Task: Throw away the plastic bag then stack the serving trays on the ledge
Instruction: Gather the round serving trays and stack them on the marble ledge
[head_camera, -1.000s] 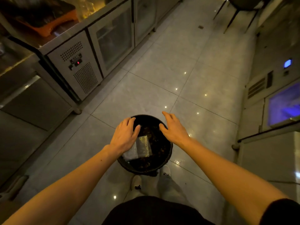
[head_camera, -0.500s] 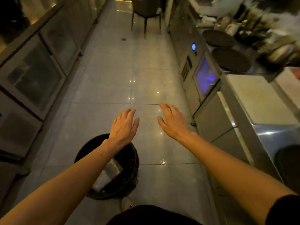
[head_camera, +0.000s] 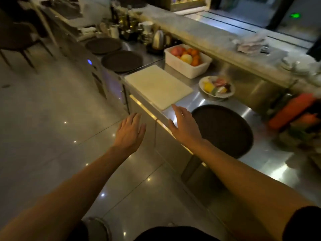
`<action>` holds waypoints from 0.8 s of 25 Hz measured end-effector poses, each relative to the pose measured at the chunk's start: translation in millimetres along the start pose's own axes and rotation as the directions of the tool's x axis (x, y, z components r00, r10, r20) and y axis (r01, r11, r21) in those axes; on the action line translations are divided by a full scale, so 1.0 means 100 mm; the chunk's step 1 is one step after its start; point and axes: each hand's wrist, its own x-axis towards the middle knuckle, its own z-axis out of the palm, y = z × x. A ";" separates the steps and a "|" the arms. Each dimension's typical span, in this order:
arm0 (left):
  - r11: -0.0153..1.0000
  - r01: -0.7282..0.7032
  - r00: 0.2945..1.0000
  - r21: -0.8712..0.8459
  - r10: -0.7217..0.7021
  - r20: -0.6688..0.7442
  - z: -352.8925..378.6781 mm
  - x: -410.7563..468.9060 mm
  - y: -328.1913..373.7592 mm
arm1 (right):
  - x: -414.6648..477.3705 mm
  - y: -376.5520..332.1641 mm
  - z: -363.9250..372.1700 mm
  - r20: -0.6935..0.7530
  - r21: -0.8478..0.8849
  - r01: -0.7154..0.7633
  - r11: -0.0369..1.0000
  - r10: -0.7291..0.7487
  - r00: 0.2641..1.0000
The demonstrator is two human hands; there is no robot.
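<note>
Three round dark serving trays lie flat on the steel counter: the nearest tray (head_camera: pixel 224 129) sits just right of my right hand, a second tray (head_camera: pixel 122 61) lies farther along, and a third tray (head_camera: pixel 103 45) is behind it. My right hand (head_camera: pixel 184 126) hovers open over the counter's front edge, close to the nearest tray's left rim. My left hand (head_camera: pixel 130 133) is open over the floor, left of the counter, holding nothing. A marble ledge (head_camera: pixel 208 40) runs above the back of the counter. The plastic bag and bin are out of view.
A white cutting board (head_camera: pixel 158 86) lies between the trays. A white tub of fruit (head_camera: pixel 187 60), a bowl of fruit (head_camera: pixel 216 87), a kettle (head_camera: pixel 159 40) and bottles crowd the counter's back. A crumpled cloth (head_camera: pixel 250 44) sits on the ledge. An orange object (head_camera: pixel 291 110) is at right.
My view swung right from the bin, where the plastic bag lay, to the counter. Both open hands moved with it, the right one now over the counter edge near a tray.
</note>
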 end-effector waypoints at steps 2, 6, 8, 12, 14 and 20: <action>0.995 -0.096 0.994 -0.020 0.097 0.055 0.30 0.28 0.48 | -0.13 0.52 -0.30 -0.075 -0.026 -0.100 0.995 0.098 0.992; 0.971 -0.230 0.965 -0.063 0.236 0.114 0.67 0.64 1.17 | -0.41 1.29 -0.76 -0.163 -0.075 -0.297 0.952 0.282 0.946; 0.954 -0.291 0.944 -0.068 0.298 0.143 0.82 0.78 1.42 | -0.51 1.57 -0.89 -0.198 -0.079 -0.381 0.921 0.360 0.912; 0.920 -0.385 0.897 -0.077 0.392 0.204 1.12 1.10 1.75 | -0.63 1.92 -1.00 -0.255 -0.028 -0.494 0.869 0.472 0.844; 0.912 -0.395 0.885 -0.107 0.409 0.224 1.23 1.25 1.86 | -0.64 2.03 -1.00 -0.267 -0.013 -0.543 0.840 0.520 0.811; 0.862 -0.466 0.824 -0.199 0.505 0.258 1.51 1.76 1.90 | -0.44 2.25 -0.90 -0.298 0.004 -0.642 0.767 0.614 0.731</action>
